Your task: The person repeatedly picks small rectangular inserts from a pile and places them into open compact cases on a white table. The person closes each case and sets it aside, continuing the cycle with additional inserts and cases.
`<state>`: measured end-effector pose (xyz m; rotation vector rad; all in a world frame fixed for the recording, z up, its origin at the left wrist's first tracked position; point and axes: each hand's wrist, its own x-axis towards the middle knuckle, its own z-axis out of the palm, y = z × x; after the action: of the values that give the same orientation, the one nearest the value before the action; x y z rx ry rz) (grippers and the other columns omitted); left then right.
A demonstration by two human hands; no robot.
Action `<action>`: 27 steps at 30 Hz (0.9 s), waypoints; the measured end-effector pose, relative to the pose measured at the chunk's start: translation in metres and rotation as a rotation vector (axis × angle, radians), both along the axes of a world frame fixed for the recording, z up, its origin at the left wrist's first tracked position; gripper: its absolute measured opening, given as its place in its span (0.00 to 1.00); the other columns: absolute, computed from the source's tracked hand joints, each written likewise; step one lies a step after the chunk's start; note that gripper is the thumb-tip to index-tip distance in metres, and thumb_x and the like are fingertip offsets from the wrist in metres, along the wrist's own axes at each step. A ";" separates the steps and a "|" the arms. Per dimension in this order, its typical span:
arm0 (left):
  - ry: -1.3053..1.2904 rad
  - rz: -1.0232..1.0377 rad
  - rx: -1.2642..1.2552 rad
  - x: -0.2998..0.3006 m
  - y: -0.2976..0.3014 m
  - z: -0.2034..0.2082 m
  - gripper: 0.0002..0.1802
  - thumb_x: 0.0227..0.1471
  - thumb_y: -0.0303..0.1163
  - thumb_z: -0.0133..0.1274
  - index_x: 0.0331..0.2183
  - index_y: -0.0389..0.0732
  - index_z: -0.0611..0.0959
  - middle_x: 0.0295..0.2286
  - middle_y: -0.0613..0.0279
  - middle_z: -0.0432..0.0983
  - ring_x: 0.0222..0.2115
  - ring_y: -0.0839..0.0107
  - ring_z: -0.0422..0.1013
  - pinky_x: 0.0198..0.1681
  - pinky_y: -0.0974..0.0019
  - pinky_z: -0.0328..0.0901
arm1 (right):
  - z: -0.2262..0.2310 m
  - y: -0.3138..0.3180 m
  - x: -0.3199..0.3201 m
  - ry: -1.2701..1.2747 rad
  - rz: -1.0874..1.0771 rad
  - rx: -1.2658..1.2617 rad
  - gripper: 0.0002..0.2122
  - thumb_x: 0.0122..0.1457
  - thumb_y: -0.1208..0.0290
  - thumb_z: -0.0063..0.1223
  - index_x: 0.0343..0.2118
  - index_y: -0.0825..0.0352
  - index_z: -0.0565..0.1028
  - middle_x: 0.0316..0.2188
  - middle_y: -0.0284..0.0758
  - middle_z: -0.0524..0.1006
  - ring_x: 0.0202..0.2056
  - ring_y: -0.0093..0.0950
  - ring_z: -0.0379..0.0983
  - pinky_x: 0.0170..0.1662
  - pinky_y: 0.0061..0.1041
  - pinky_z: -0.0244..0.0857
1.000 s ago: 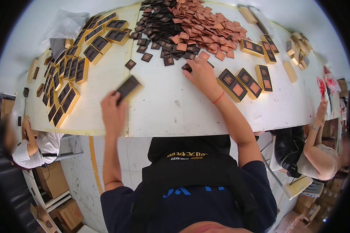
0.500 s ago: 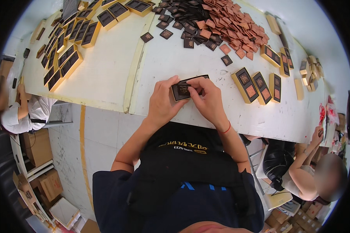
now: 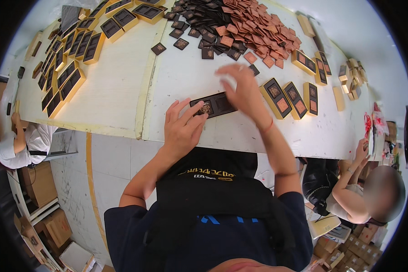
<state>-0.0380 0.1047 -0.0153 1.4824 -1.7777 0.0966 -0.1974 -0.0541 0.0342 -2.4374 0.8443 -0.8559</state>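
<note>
A long black two-compartment box (image 3: 221, 105) lies before me on the white table. One thin black square (image 3: 206, 108) with a gold emblem sits in its left compartment; the compartment on the right looks bare, partly hidden by my right hand. My left hand (image 3: 181, 127) grips the box's left end, fingertips over the square and its edge. Above the box's right end, my right hand (image 3: 244, 93) is raised and slightly blurred, fingers apart, nothing visible in it. A loose black square (image 3: 254, 70) lies just beyond that hand.
Piles of black squares (image 3: 208, 20) and copper-coloured squares (image 3: 263, 29) spread at the far side. Gold-sided boxes holding squares (image 3: 275, 98) stand to the right. Many unfilled gold-sided boxes (image 3: 72, 85) crowd the left. Co-workers sit at left (image 3: 25, 143) and right (image 3: 351, 195).
My right hand has let go and lifted away from the box, up toward the piles. My left hand has shifted onto the box's left end, uncovering the seated square.
</note>
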 end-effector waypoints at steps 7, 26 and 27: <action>0.044 0.016 -0.018 -0.005 0.000 -0.003 0.13 0.46 0.27 0.63 0.38 0.45 0.86 0.47 0.65 0.76 0.54 0.57 0.66 0.58 0.49 0.58 | -0.040 -0.136 0.019 0.175 -0.138 -0.119 0.12 0.53 0.72 0.60 0.41 0.65 0.80 0.34 0.42 0.79 0.39 0.42 0.75 0.42 0.38 0.69; 0.088 -0.058 0.031 0.001 0.005 -0.009 0.18 0.40 0.26 0.66 0.37 0.48 0.86 0.43 0.66 0.77 0.49 0.59 0.69 0.56 0.48 0.60 | 0.005 0.015 -0.027 -0.032 0.074 0.157 0.08 0.55 0.79 0.60 0.37 0.63 0.81 0.33 0.36 0.75 0.33 0.34 0.73 0.35 0.28 0.69; 0.090 -0.081 0.030 0.003 0.008 -0.009 0.18 0.39 0.26 0.67 0.37 0.48 0.86 0.43 0.66 0.77 0.49 0.59 0.69 0.57 0.47 0.60 | 0.008 0.010 -0.018 -0.025 0.122 0.226 0.08 0.55 0.79 0.60 0.39 0.64 0.81 0.34 0.36 0.76 0.34 0.33 0.73 0.36 0.27 0.69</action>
<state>-0.0354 0.1126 -0.0243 1.4109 -1.7706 -0.0377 -0.2154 -0.0438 0.0424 -2.2504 0.7321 -0.7037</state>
